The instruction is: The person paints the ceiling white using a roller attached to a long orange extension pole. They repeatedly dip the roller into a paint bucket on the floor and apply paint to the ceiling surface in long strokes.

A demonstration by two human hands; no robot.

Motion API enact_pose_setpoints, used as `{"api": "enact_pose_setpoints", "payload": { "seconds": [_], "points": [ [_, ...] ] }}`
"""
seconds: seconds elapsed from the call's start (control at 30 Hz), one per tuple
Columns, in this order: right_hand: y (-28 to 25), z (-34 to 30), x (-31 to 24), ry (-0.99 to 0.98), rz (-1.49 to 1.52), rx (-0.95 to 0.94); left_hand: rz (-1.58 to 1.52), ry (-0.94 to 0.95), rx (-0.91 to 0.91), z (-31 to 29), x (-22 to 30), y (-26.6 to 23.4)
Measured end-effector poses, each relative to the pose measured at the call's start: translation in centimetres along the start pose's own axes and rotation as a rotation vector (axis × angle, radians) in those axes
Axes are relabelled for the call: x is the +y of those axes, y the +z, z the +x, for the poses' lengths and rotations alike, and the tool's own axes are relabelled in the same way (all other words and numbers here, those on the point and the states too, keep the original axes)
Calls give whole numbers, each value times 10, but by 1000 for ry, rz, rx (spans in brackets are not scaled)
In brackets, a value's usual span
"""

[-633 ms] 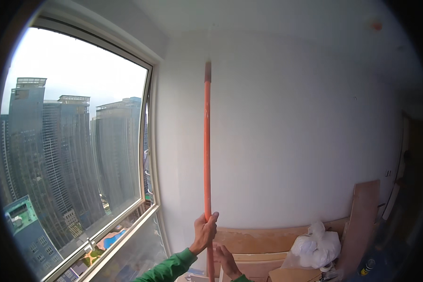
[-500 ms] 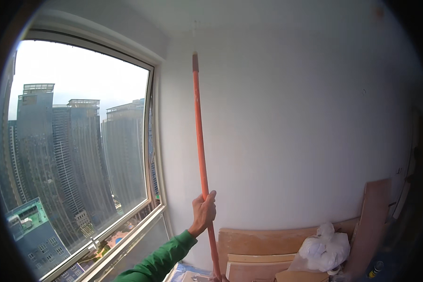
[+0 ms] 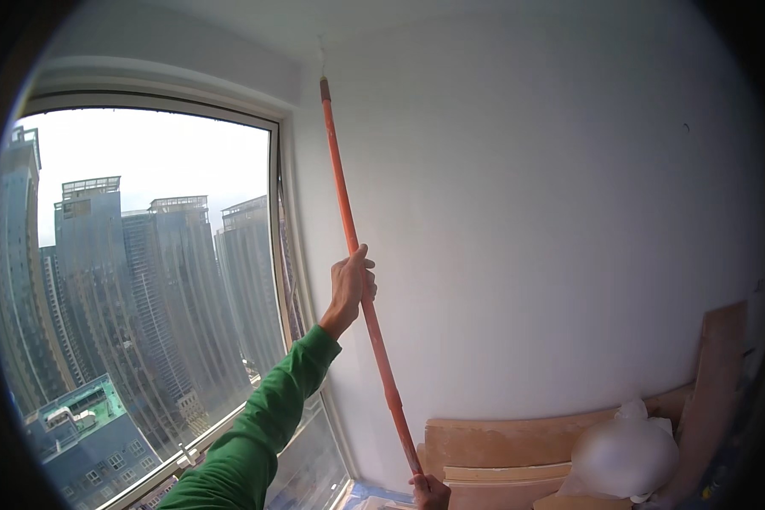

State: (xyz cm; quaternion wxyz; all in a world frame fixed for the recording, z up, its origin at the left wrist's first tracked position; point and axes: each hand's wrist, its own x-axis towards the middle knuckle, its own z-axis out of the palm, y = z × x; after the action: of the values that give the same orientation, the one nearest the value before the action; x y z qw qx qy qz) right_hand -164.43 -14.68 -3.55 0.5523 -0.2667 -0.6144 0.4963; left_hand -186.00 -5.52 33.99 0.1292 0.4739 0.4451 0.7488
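Observation:
A long orange-red extension pole (image 3: 340, 183) slants up toward the corner where wall and ceiling meet. Its dark upper end (image 3: 325, 88) carries a thin pale piece (image 3: 321, 55) that blends into the wall, so its kind is hard to make out. My left hand (image 3: 351, 280), in a green sleeve (image 3: 268, 421), is wrapped round the pole at mid-length. Low in the picture, my right hand (image 3: 430, 491) grips the pole's bottom end, partly cut off by the lower edge.
A large window (image 3: 157, 280) with towers outside fills the left. Ahead stands a pale wall (image 3: 518, 238). Wooden boards (image 3: 493, 446) lean at its foot, with a stuffed white plastic bag (image 3: 625, 455) against them. Another brown board (image 3: 712, 391) stands at the right.
The pole has tilted, its top shifting left and higher. My left hand has risen with more forearm showing, and my right hand has come further into view.

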Motion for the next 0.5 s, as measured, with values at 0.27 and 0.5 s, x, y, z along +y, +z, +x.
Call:
{"api": "enact_pose_setpoints", "payload": {
  "seconds": [0.27,0.5],
  "points": [
    [35,133,46,-134,-77,91,324,175,-126,135,8,-25],
    [50,238,90,-224,-191,44,429,268,-138,211,1,-23]
  ]
}}
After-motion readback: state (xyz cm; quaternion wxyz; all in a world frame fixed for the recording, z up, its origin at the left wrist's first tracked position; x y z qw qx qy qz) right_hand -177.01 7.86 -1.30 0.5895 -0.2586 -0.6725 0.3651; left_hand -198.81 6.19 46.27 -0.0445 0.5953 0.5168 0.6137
